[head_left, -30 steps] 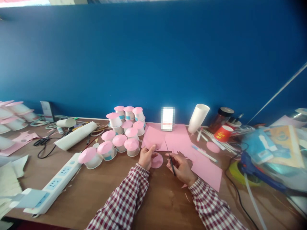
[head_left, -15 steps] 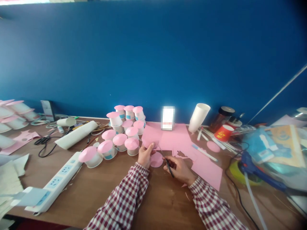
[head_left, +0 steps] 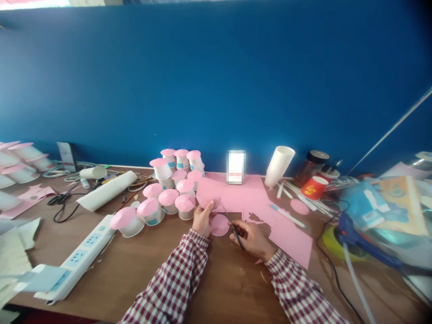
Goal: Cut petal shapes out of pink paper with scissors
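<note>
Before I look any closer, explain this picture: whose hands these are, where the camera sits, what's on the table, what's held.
There is no machine here: these are a person's two bare hands, in checked sleeves. The camera is worn on that person's head, looking forward and down, so you see a brown table and a blue wall behind it. The left hand holds pink paper; the right hand holds scissors. Between the hands is a pink disc. On the picture's left are pink-topped cups and a power strip; on its right, a red cup and what looks like a glue gun.
</note>
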### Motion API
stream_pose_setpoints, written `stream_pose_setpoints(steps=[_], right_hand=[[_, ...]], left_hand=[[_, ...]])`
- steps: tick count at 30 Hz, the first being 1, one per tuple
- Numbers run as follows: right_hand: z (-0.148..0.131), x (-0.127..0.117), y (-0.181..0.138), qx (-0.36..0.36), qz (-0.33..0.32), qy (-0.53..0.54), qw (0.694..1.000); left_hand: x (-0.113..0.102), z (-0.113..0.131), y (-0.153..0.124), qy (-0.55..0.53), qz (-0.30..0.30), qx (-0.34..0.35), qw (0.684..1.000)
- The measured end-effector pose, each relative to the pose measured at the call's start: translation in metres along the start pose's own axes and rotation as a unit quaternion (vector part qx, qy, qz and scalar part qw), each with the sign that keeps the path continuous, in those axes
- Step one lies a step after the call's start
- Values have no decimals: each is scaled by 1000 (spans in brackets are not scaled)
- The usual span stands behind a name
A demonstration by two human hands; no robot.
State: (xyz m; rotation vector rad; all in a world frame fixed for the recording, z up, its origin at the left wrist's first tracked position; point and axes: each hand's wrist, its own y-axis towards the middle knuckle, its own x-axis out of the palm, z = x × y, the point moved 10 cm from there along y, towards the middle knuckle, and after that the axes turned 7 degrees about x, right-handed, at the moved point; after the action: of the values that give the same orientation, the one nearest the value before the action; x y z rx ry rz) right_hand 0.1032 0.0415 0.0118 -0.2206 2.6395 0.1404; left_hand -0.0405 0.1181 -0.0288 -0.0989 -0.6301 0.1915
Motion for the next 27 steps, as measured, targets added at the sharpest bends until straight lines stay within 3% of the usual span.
stream_pose_setpoints(steps=[27], right_hand=[[1,-2,1,20,8,14,1000]], left_hand=[[3,-3,-2,9,-10,-8,1000]])
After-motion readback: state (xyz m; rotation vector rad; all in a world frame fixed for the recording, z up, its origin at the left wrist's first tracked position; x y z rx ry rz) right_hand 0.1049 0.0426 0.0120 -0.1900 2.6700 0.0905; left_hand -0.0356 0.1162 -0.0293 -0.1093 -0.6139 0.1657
